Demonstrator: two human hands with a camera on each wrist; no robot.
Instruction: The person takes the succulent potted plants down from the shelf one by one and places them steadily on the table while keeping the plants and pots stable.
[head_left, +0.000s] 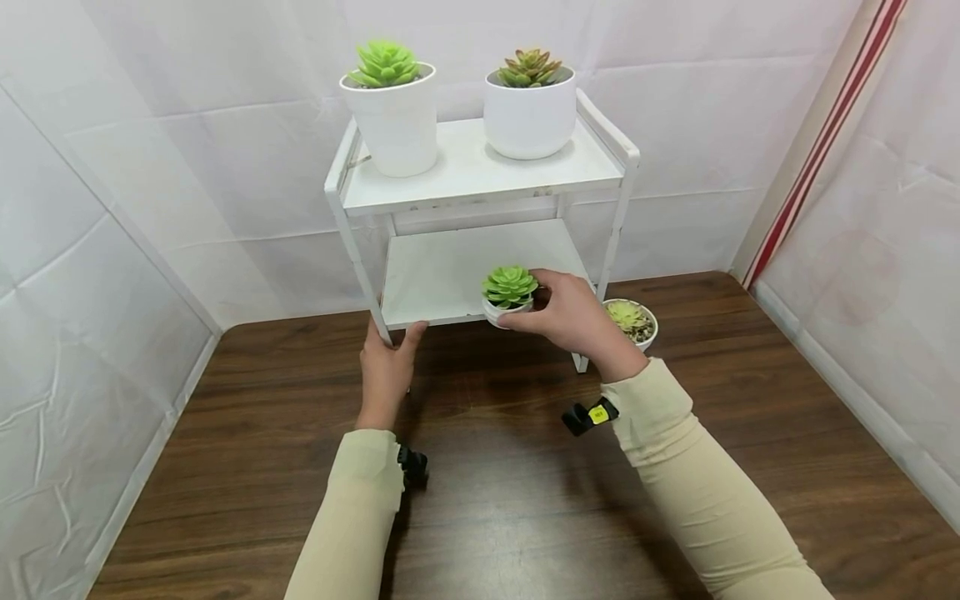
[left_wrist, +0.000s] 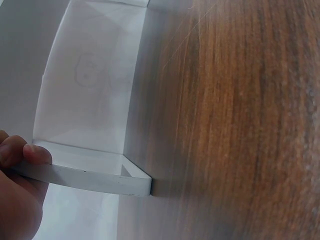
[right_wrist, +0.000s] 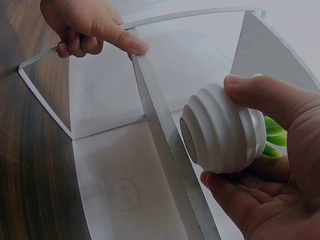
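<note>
My right hand (head_left: 566, 312) grips a small potted succulent (head_left: 509, 287) with bright green leaves, at the front edge of the lower shelf (head_left: 450, 258). In the right wrist view its ribbed white pot (right_wrist: 222, 130) sits between thumb and fingers, and the pot's base shows beside the shelf edge. My left hand (head_left: 386, 367) grips the front left leg of the white two-tier rack (head_left: 615, 225), its thumb on the lower shelf's corner. The left wrist view shows curled fingers (left_wrist: 35, 154) around that leg.
On the top shelf (head_left: 461, 179) stand a tall white pot (head_left: 397, 125) with a green succulent and a rounded white pot (head_left: 528, 117) with a reddish one. Another potted succulent (head_left: 632, 321) stands on the wooden table (head_left: 487, 500), right of the rack. White sheeting (head_left: 247, 167) hangs behind.
</note>
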